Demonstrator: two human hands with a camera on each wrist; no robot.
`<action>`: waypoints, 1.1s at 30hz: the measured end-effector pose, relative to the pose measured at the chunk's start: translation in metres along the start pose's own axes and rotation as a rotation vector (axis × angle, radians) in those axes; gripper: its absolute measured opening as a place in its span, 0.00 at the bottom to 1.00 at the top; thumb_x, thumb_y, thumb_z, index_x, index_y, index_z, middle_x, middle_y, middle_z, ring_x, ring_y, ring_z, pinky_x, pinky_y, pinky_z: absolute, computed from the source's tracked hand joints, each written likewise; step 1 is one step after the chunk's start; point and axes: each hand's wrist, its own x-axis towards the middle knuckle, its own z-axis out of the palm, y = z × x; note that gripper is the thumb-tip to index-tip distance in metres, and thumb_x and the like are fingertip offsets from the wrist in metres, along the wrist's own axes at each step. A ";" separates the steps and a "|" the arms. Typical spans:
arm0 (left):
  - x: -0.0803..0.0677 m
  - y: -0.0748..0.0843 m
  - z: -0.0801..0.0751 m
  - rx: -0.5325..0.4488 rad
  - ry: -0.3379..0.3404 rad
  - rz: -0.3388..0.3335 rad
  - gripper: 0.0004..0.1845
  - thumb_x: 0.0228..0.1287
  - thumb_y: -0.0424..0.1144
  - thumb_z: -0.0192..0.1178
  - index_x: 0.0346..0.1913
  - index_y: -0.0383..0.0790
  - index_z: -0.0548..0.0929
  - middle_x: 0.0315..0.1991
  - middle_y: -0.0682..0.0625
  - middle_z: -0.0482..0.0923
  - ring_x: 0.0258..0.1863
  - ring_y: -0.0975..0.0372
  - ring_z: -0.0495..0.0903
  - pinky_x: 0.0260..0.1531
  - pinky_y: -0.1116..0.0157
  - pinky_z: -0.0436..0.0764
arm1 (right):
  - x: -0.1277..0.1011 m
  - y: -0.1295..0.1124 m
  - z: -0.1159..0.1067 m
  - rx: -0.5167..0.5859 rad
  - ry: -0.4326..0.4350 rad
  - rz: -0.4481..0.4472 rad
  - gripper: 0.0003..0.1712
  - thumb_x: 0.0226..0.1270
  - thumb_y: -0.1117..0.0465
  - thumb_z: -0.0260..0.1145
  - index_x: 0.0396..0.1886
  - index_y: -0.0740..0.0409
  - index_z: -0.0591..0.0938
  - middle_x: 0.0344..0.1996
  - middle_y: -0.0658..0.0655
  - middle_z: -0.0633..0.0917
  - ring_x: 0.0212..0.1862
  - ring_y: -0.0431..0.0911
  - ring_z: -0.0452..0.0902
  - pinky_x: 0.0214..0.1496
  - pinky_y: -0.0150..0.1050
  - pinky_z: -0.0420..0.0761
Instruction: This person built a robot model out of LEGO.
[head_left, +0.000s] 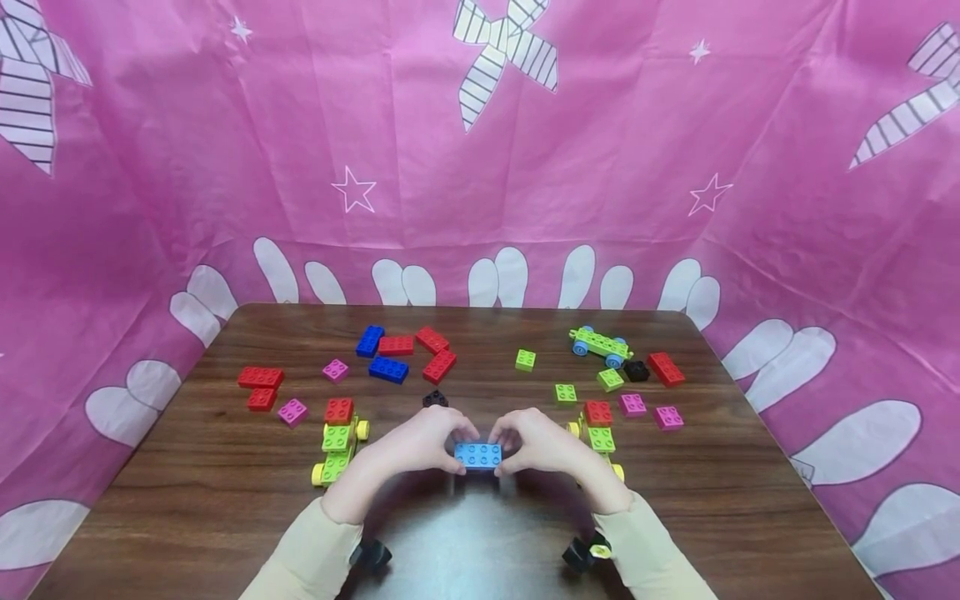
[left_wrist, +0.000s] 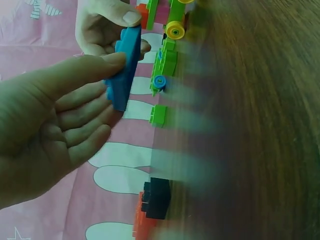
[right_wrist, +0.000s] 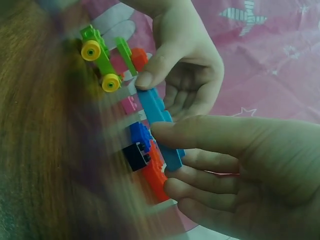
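A light blue two-by-four brick (head_left: 478, 455) is held between both hands just above the table's front middle. My left hand (head_left: 463, 451) pinches its left end with thumb and fingers; my right hand (head_left: 498, 454) pinches its right end the same way. In the left wrist view the left hand (left_wrist: 114, 87) clamps the blue brick (left_wrist: 125, 65) edge-on, with the right hand's fingers at its far end. In the right wrist view the right hand (right_wrist: 165, 152) grips the blue brick (right_wrist: 159, 122) from one end, and the other hand takes the opposite end.
A green car with yellow wheels and a red brick on top (head_left: 337, 440) stands left of the hands, a similar one (head_left: 600, 435) to the right. Red, blue, pink, green and black bricks lie scattered behind, plus a green chassis with blue wheels (head_left: 600, 344). Pink sheeting surrounds the wooden table (head_left: 225, 508).
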 end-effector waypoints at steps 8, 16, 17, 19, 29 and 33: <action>0.002 -0.006 0.006 0.043 -0.069 -0.013 0.18 0.44 0.35 0.78 0.42 0.40 0.87 0.35 0.54 0.85 0.34 0.67 0.79 0.37 0.71 0.79 | 0.004 0.006 0.007 0.006 -0.046 -0.019 0.16 0.44 0.62 0.81 0.33 0.58 0.84 0.27 0.48 0.84 0.31 0.36 0.77 0.36 0.29 0.79; 0.002 -0.010 0.010 0.028 -0.098 0.022 0.17 0.40 0.33 0.79 0.38 0.39 0.87 0.31 0.55 0.84 0.29 0.71 0.78 0.33 0.74 0.77 | 0.007 0.007 0.015 0.000 -0.093 0.009 0.17 0.42 0.62 0.82 0.31 0.57 0.83 0.26 0.50 0.84 0.30 0.37 0.76 0.34 0.29 0.78; 0.002 -0.011 0.011 0.024 -0.103 0.016 0.17 0.40 0.33 0.79 0.38 0.40 0.87 0.31 0.55 0.84 0.29 0.71 0.78 0.33 0.74 0.77 | 0.007 0.008 0.016 0.001 -0.100 0.018 0.17 0.42 0.62 0.83 0.31 0.56 0.83 0.26 0.50 0.83 0.30 0.37 0.76 0.34 0.29 0.78; 0.002 -0.012 0.012 0.014 -0.115 0.003 0.17 0.40 0.33 0.79 0.38 0.40 0.87 0.31 0.56 0.83 0.30 0.71 0.78 0.34 0.74 0.78 | 0.008 0.009 0.017 0.005 -0.111 0.025 0.18 0.42 0.62 0.83 0.31 0.56 0.83 0.26 0.49 0.83 0.30 0.37 0.75 0.34 0.29 0.77; 0.003 -0.013 0.017 -0.024 -0.187 -0.058 0.16 0.44 0.34 0.78 0.38 0.41 0.85 0.30 0.57 0.81 0.30 0.70 0.76 0.34 0.73 0.77 | 0.010 0.013 0.025 -0.024 -0.164 0.021 0.18 0.40 0.61 0.83 0.29 0.54 0.82 0.24 0.46 0.81 0.28 0.33 0.72 0.33 0.28 0.76; 0.004 -0.013 0.020 -0.012 -0.192 -0.063 0.16 0.44 0.34 0.79 0.37 0.42 0.85 0.29 0.57 0.81 0.29 0.70 0.75 0.33 0.73 0.77 | 0.011 0.013 0.028 -0.045 -0.174 0.030 0.18 0.40 0.60 0.84 0.29 0.53 0.82 0.23 0.45 0.79 0.27 0.33 0.71 0.31 0.28 0.75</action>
